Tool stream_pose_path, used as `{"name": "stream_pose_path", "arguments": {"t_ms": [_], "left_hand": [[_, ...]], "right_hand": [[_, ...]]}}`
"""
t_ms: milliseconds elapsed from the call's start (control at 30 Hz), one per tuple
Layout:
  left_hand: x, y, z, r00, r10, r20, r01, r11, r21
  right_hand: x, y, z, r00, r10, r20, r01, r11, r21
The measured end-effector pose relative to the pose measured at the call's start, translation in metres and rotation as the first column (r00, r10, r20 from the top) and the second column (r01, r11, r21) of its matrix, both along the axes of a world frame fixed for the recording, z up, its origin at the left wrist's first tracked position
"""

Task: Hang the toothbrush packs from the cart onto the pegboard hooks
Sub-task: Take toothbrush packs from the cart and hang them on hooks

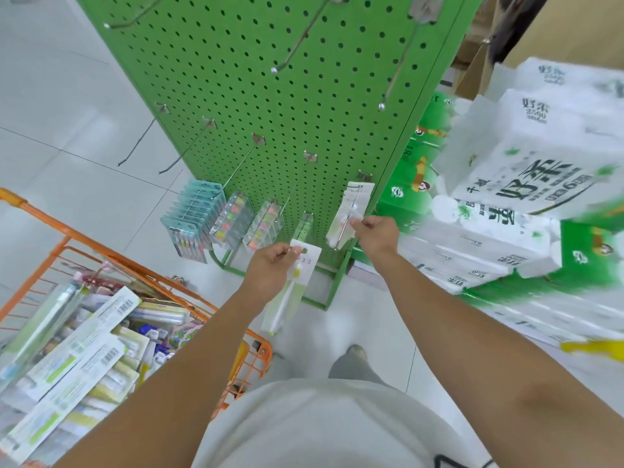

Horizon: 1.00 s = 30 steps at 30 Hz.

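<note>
L hand (270, 265) grips one pack (291, 288) near its top card, fingers curled round the edge; pack hangs long-axis down, brush head up, so the hang hole stays uppermost and free for a hook; it sits low in front of the pegboard (270, 96), between cart (44, 217) and board base, not yet on any hook.

R hand (374, 236) reaches to the far-R hook (347, 217) in the bottom row; thumb and fingers pinch at the white packs (351, 211) already hung there, near the hook tip; prob. steadying or pushing them back along the wire to make room; exact contact pt too blurred to call.

Row layout, L to R: two bare hooks, then blue packs (192, 221), two hooks of clear packs w/ coloured brushes, a thin green lot just above L hand, then the white lot; like w/ like, so my green-and-white pack likely belongs on the green or white hook; can't tell which.

Upper hooks bare.

Cart at my L holds many more packs, loose and piled; job looks early to mid.

Tissue bales (523, 184) stacked tight against the board's R side; little elbow room for R arm.

Next needs: hole lined w/ hook tip, slide on; risk: knocking front white packs off the tip.
</note>
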<state>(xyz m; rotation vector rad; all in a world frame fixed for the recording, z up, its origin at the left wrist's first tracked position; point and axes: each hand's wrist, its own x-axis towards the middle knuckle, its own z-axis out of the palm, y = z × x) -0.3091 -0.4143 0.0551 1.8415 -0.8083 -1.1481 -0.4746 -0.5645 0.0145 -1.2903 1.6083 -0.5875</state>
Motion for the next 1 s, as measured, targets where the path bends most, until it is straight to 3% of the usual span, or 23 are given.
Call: {"name": "stream_pose_path", "arguments": {"t_ms": [267,333,400,467,667,800,1000], "left_hand": [[-0.019,-0.014,0.002,1.0,0.012,-0.022,-0.013,0.999,-0.032],[-0.024,-0.016,0.002,0.999,0.02,-0.043,-0.021,0.999,-0.039],[-0.029,-0.019,0.001,0.998,0.029,-0.063,-0.032,0.998,-0.048],[-0.034,-0.02,-0.002,0.995,0.039,-0.088,-0.044,0.997,-0.057],[-0.041,-0.015,-0.021,0.993,0.111,-0.044,-0.114,0.99,-0.078],[-0.04,-0.01,-0.032,0.992,0.121,0.017,-0.12,0.99,-0.076],[-0.038,-0.015,-0.038,0.993,0.113,0.024,-0.114,0.991,0.063]], "right_hand": [[-0.018,0.005,0.02,0.992,-0.11,0.059,0.107,0.993,0.05],[-0.023,0.035,0.033,0.983,-0.004,0.181,-0.012,0.996,0.086],[-0.024,0.058,0.047,0.926,0.225,0.303,-0.268,0.957,0.11],[-0.023,0.065,0.049,0.873,0.356,0.333,-0.4,0.914,0.071],[-0.018,0.061,0.028,0.9,0.387,0.201,-0.387,0.921,-0.046],[-0.018,0.064,0.015,0.912,0.381,0.152,-0.382,0.924,-0.019],[-0.021,0.055,0.003,0.944,0.311,0.111,-0.305,0.95,-0.061]]}}
